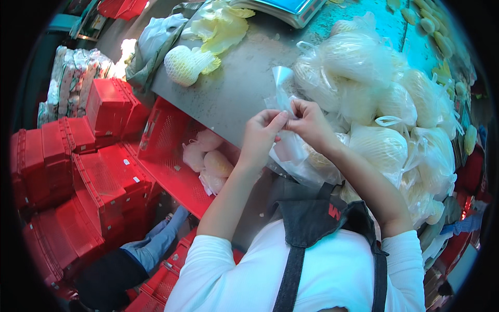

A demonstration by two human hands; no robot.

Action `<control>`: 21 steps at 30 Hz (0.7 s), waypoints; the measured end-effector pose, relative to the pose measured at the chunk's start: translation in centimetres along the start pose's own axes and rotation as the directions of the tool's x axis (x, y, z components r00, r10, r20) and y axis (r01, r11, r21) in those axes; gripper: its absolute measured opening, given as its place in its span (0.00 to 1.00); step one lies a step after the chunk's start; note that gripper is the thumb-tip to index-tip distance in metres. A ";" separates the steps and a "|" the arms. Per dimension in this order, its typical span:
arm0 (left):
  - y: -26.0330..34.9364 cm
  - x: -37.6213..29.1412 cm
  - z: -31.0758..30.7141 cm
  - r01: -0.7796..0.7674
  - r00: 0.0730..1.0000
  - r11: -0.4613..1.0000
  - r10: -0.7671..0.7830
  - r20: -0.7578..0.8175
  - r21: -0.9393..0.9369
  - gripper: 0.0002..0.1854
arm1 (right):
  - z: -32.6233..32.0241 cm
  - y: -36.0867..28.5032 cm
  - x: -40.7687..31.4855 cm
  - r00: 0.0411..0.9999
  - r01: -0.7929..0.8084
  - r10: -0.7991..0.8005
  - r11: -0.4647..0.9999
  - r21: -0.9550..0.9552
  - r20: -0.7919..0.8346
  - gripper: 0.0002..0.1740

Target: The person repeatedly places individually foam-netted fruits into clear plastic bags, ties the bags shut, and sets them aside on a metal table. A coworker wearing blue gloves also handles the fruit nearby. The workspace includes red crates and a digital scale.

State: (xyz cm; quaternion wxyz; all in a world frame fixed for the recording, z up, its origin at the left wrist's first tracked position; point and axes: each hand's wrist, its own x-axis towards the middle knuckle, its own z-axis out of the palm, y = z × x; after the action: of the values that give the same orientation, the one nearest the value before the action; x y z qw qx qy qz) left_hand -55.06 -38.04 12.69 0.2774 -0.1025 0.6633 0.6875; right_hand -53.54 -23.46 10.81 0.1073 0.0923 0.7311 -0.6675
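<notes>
Both of my hands meet over the edge of the grey table (234,89), pinching a thin clear plastic bag (284,80). My left hand (263,126) has its thumb and fingertips on the film. Touching it, my right hand (308,121) grips the same plastic. Below the hands hangs more clear film, beside a bagged item in foam netting. A large heap of pale produce in clear knotted bags (378,150) lies right of my hands. One netted head of pale leafy vegetable (183,65) rests at the table's left, near loose yellow-green leaves (224,27).
Beside the table's left edge, a red plastic crate (163,156) holds several bagged pieces (216,163). Stacked red crates (113,183) stand farther left. A person in dark top and jeans (113,273) is bent low at lower left. A blue-topped device (288,7) sits at the table's far side.
</notes>
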 end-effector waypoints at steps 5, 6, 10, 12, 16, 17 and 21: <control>-4.9 3.0 -3.0 -0.353 0.890 0.849 0.435 -0.139 0.394 0.08 | -1.7 0.4 0.3 0.967 -0.118 0.224 0.815 0.568 -0.120 0.10; -5.6 3.7 -4.4 -0.279 0.828 0.749 0.504 -0.244 0.601 0.08 | -2.9 0.0 0.2 0.936 -0.095 0.328 0.583 0.807 -0.127 0.07; -5.8 4.3 -9.3 -0.028 0.874 0.845 0.280 -0.396 0.535 0.07 | -5.4 -1.7 0.2 0.924 -0.001 0.325 0.531 0.847 -0.203 0.05; -4.4 3.7 -8.4 -0.063 0.905 0.914 0.222 -0.363 0.400 0.19 | -5.1 -2.3 0.2 0.908 -0.019 0.304 0.717 0.697 -0.288 0.06; 0.3 1.6 -0.5 -0.612 0.533 0.467 0.840 -0.104 0.638 0.26 | -2.3 -3.2 0.2 0.935 -0.002 0.159 0.896 0.443 -0.317 0.09; 1.2 1.5 1.5 -0.581 0.573 0.438 0.818 -0.037 0.686 0.26 | -1.8 -3.5 0.0 0.962 0.040 0.073 0.915 0.401 -0.264 0.09; 3.7 2.7 1.1 -0.263 0.802 0.363 0.598 -0.007 0.894 0.20 | -2.6 -4.7 -0.9 0.912 0.333 -0.370 0.919 -0.210 -0.174 0.06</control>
State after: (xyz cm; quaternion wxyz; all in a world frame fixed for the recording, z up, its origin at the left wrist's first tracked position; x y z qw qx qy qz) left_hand -58.94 -36.18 14.61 -0.0194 0.1162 0.9521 0.2821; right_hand -54.06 -21.30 15.73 -0.0852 0.0190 0.7988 -0.5952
